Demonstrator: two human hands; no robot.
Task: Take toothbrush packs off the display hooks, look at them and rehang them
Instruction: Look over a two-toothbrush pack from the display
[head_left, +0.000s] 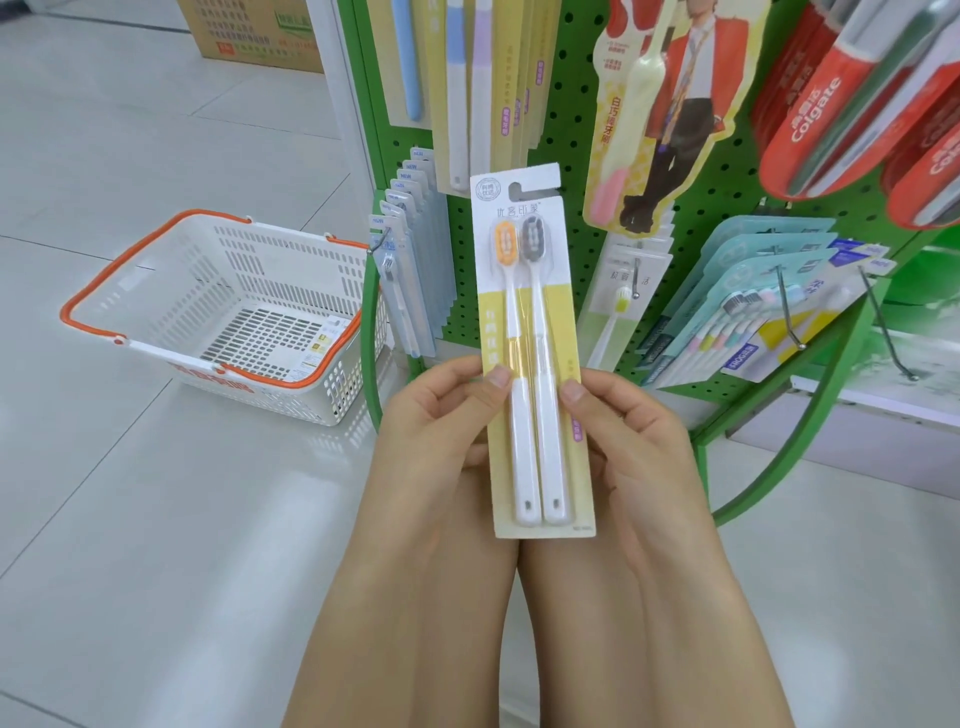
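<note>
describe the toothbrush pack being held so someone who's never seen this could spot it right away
In front of the green pegboard display, the left hand and right hand hold one two-brush pack upright by its lower edges. Unlike the hanging packs, it is off the hooks, with a white and yellow card and two white-handled brushes, one orange-headed, one dark grey-headed.

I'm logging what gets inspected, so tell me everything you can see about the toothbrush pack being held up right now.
The toothbrush pack is a tall card, white above and yellow below, with a hang slot at the top. A clear blister holds two white-handled brushes, heads up, one orange-headed, one dark grey. It is upright, off the hooks, in front of the green pegboard. The left hand and right hand pinch its edges, thumbs in front.
</note>
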